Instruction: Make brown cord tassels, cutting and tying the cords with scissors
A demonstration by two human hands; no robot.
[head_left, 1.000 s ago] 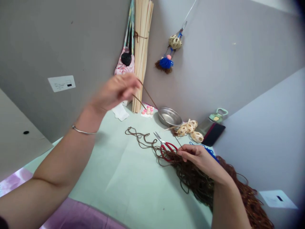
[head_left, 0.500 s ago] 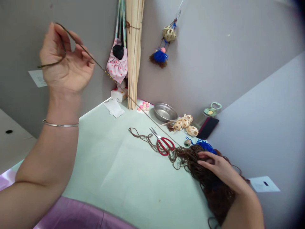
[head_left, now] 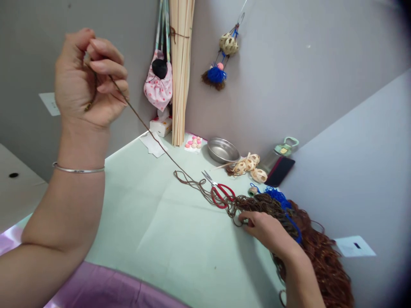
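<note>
My left hand (head_left: 86, 81) is raised high at the upper left, fingers closed around a thin brown cord (head_left: 146, 126) that runs down from it to the table. My right hand (head_left: 268, 233) rests low at the right on the edge of a tangled heap of brown cord (head_left: 314, 252), its fingers curled into the strands. Red-handled scissors (head_left: 220, 192) lie on the pale green table cover (head_left: 160, 226) just left of that heap, among loose loops of cord.
Against the grey wall stand a bundle of pale reed strips (head_left: 181, 72), a pink spotted pouch (head_left: 159, 87) and a hanging woven ball with blue tassel (head_left: 221, 60). A steel bowl (head_left: 222, 150), woven balls (head_left: 250, 169), blue cord (head_left: 278, 196) and a dark phone (head_left: 280, 172) sit behind.
My left hand swung up from the table's middle to high at the left, drawing the cord out, and has closed tighter around it. My right hand shifted forward onto the heap's near edge.
</note>
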